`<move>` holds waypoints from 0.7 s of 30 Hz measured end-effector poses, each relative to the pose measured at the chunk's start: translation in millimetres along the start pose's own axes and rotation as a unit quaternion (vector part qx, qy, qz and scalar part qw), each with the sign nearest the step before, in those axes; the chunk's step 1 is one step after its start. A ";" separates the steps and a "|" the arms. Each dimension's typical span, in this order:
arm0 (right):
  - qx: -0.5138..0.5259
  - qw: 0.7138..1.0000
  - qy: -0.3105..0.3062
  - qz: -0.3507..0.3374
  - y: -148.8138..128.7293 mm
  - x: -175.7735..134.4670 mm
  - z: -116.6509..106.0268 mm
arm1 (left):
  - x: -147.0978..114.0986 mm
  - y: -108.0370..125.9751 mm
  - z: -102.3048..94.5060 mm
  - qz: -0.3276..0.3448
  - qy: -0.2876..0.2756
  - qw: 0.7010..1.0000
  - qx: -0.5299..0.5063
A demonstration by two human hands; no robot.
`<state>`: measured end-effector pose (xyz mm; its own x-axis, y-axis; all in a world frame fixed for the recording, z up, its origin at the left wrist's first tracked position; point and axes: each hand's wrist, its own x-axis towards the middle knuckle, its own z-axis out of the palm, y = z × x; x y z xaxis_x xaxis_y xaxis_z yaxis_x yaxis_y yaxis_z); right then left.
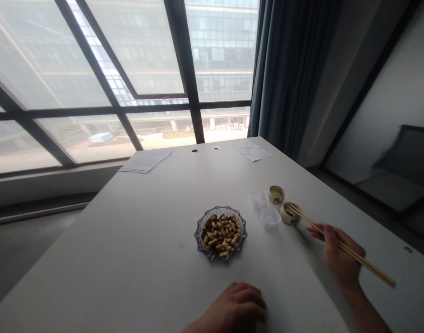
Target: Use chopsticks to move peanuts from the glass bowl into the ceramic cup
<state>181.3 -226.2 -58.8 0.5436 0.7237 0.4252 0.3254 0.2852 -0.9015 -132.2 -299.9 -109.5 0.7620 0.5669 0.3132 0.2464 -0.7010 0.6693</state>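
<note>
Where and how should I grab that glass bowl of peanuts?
The glass bowl is probably best gripped by opposite edges of its rim, coming from left and right together: it sits upright, its pointed rim flares outward, and peanuts fill the middle.

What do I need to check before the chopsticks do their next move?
1. Long, thin, light-brown chopsticks held in the right hand: ok.
2. Chopstick tips at the opening of the nearer small, round, beige cup: ok.
3. Something pinched between the tips: cannot tell, too small to see.
4. Tan peanuts inside the scalloped glass bowl: ok.
5. Left hand apart from the bowl: ok, there's a gap between them.
6. Two see-through, squarish plastic tubs standing upright: ok.
</note>
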 end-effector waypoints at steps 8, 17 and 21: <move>0.056 0.973 -0.211 -0.072 -57.3 -8.2 49.1 | -1.2 -6.5 6.9 -0.002 0.001 1.000 0.014; 0.024 0.856 -0.503 -0.117 -92.0 -28.1 133.4 | -2.6 -20.1 14.5 0.008 -0.028 0.999 0.017; -0.005 0.834 -0.529 -0.158 -83.5 -32.3 138.6 | -3.5 -27.4 20.6 0.029 -0.031 0.999 0.014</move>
<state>29.4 -186.3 -8.3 -0.5558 0.7641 0.3274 0.3315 0.5649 -0.7557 -129.3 -291.7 -142.8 0.8109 0.4972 0.3085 0.2164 -0.7447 0.6314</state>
